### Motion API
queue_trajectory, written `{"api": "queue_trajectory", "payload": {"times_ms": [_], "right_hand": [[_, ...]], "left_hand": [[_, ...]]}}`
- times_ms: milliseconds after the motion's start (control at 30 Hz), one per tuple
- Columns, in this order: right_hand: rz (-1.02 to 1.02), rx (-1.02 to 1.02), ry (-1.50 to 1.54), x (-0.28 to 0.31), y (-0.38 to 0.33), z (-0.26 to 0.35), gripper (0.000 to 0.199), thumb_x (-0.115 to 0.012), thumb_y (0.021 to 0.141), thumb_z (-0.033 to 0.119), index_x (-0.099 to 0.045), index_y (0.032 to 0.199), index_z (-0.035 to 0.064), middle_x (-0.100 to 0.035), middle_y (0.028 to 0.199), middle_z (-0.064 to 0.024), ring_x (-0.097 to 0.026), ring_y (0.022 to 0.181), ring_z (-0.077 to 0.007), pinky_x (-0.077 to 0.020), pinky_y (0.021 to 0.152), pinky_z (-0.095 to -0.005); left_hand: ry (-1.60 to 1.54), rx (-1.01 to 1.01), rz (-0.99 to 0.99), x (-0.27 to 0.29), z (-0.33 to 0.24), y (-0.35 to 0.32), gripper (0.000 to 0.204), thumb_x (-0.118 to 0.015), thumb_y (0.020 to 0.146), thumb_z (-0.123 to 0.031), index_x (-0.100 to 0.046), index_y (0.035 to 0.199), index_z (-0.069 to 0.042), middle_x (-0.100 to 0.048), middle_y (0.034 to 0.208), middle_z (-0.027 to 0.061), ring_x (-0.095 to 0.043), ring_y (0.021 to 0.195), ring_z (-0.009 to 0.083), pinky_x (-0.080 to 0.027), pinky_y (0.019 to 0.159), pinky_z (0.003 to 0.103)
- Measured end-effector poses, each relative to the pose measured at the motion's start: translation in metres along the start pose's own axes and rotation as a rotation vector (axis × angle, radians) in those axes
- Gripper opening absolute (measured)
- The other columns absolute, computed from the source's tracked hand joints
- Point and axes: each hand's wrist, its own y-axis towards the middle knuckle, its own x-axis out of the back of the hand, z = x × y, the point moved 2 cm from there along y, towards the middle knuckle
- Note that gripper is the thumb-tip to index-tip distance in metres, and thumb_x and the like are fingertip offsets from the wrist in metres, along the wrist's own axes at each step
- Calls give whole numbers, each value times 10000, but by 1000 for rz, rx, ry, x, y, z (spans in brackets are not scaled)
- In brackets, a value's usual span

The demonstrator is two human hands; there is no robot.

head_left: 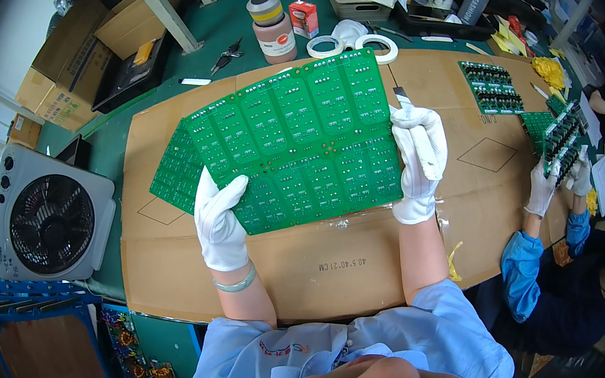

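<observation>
A large green circuit board panel [302,128], with rows of repeated sections and small solder points, is held tilted above the cardboard. My white-gloved left hand [220,217] is closed on its lower left edge, thumb lying over the face. At the panel's right edge, my gloved right hand [420,154] is closed on the board. A slim tool with a dark tip [402,95] sticks up from that hand; its kind cannot be made out. Another green board [178,166] lies on the cardboard at the left, partly hidden behind the panel.
Brown cardboard [338,265] covers the green table. Tape rolls [376,48], a pink bottle [274,42] and keys [226,56] stand or lie behind. A fan [53,219] is at left. On the right, a co-worker's gloved hands [542,190] hold populated boards beside another board [491,89].
</observation>
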Motion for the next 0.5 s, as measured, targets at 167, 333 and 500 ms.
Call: {"api": "queue_trajectory", "payload": {"times_ms": [167,333,500], "right_hand": [[17,1,41,-1,-1,1,60,-502,875,32,-519,917,-7,-585,930,-119,-570,924,-193,-445,826,-258],[40,78,-16,0,0,-2,57,-517,855,-9,-510,911,0,-585,918,-113,-570,925,-192,-443,838,-270],[-6,43,17,-3,-4,0,98,-532,831,-56,-506,898,10,-590,901,-104,-572,908,-183,-445,836,-278]], "left_hand": [[16,-10,-12,2,0,0,498,-489,773,4,-399,1258,79,-525,1177,140,-548,1029,199,-443,874,278],[28,-11,-24,3,-1,-1,493,-508,768,27,-407,1247,84,-528,1172,139,-547,1028,195,-442,875,273],[59,-28,-15,4,-2,-1,493,-513,764,42,-412,1245,78,-523,1179,133,-547,1018,191,-435,885,277]]}}
